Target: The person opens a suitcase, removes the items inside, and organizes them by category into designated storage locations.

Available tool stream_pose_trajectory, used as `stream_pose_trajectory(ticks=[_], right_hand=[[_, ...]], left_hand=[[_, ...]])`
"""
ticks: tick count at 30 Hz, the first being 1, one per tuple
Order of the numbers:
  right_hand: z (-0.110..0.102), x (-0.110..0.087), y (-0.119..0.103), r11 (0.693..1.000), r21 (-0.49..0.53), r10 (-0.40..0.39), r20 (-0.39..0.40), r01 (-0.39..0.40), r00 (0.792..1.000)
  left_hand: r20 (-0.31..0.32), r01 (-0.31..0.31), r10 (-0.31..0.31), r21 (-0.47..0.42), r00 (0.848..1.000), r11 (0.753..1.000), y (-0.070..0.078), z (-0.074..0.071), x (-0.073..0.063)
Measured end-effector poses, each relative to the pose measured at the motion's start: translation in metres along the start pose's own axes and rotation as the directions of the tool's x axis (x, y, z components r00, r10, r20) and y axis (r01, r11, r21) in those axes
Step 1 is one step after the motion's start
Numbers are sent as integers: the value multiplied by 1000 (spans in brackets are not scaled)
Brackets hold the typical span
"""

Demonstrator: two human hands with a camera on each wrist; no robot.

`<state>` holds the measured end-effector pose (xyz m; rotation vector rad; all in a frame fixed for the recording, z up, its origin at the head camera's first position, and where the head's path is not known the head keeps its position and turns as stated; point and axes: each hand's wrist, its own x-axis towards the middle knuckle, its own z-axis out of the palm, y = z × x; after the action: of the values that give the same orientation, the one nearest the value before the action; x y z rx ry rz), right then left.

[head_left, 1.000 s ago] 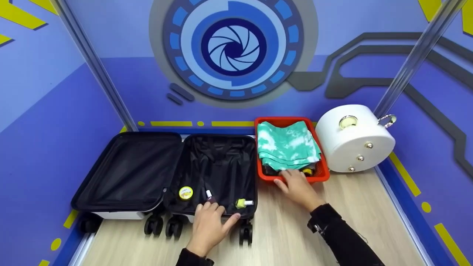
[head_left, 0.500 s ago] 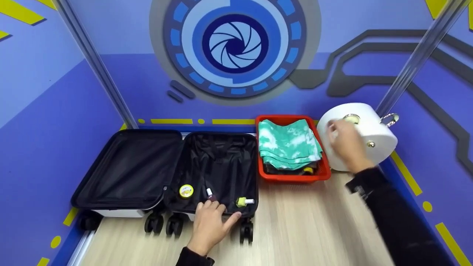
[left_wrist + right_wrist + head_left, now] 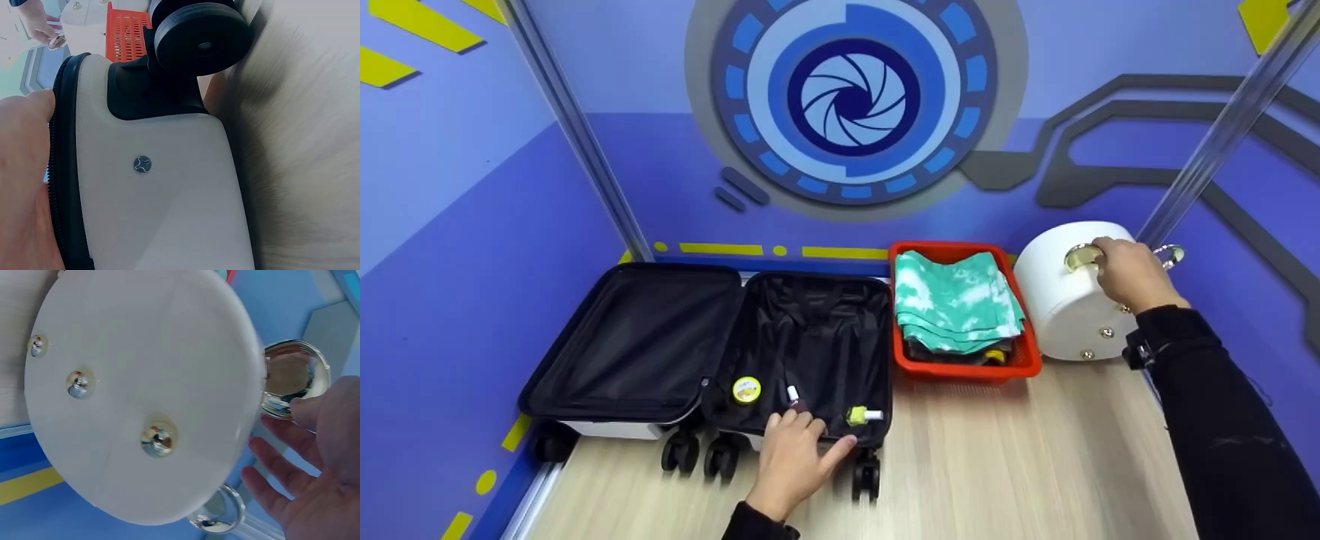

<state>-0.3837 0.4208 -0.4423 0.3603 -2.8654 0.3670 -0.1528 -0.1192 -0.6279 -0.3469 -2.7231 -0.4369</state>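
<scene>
My right hand [image 3: 1136, 274] is at the top of a white round case [image 3: 1054, 304] lying on its side. Thumb and index finger pinch a gold ring handle [image 3: 298, 371] on its rim; the other fingers are spread in the right wrist view. My left hand [image 3: 795, 459] rests over the front rim of an open black-lined suitcase [image 3: 889, 352], thumb along the edge. Close to those fingertips lies a dark nail polish bottle [image 3: 795, 401], partly hidden. A yellow-green nail polish bottle [image 3: 858, 415] and a round yellow-rimmed tin [image 3: 747, 390] lie in the same half.
A red basket [image 3: 897, 330] with folded green-and-white cloth [image 3: 956, 300] stands between the suitcase and the white case. The suitcase's other half [image 3: 637, 345] lies flat at left. Black wheels [image 3: 866, 476] stick out in front. Blue panels [image 3: 825, 229] enclose the back and sides.
My right hand has left the front of the red basket, moved right and up to the white case and taken hold of its gold ring handle. The left hand stays on the suitcase rim.
</scene>
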Motion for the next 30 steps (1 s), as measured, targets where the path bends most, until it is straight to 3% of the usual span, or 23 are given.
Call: stream_pose_trajectory(ticks=[5, 12, 17, 22, 30], right_hand=[[9, -1, -1, 1000, 18, 5, -54, -4, 999], [10, 5, -6, 988, 2, 151, 21, -151, 988], [7, 5, -7, 983, -5, 185, 17, -185, 983], [0, -3, -9, 987, -18, 161, 48, -160, 986], [-15, -18, -12, 992, -53, 121, 188, -113, 975]], left_hand=[[-18, -15, 16, 12, 1000, 1000, 0, 1, -2], [-22, -12, 12, 15, 1000, 1000, -1, 1, -1], [-9, -6, 6, -1, 1000, 1000, 1, 2, -2], [-10, -3, 3, -3, 1000, 1000, 3, 3, -3], [-19, -8, 9, 19, 1000, 1000, 1, 0, -1]])
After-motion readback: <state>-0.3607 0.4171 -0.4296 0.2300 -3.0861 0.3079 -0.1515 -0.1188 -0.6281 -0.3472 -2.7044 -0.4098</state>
